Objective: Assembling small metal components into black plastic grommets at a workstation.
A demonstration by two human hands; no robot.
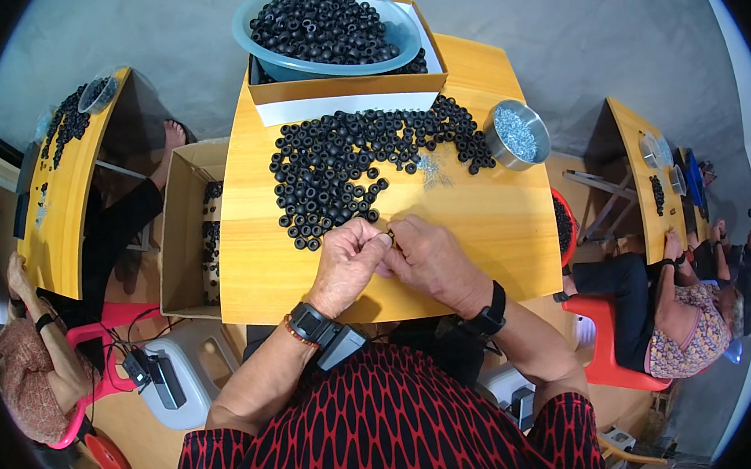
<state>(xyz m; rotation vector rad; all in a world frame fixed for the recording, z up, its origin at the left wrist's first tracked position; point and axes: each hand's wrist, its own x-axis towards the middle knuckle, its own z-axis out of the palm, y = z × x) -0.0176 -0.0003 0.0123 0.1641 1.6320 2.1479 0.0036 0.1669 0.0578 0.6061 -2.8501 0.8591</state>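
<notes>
My left hand (348,261) and my right hand (433,258) meet over the near part of the yellow wooden table, fingers pinched together. Between the fingertips a small dark piece (391,235) shows; it looks like one of the black round parts, though the fingers cover most of it. Just beyond lies a loose spread of black ring-shaped parts (322,172), each with a hole in the middle. A few thin silvery pins (432,170) lie at the right side of the spread. To their right stands a round metal bowl (534,159) of small silvery pieces.
A translucent blue basin (246,46) heaped with black parts rests on a shallow cardboard box (295,110) at the table's far side. A deep cardboard box (182,223) stands left of the table. Other people sit at yellow tables (67,232) on both sides.
</notes>
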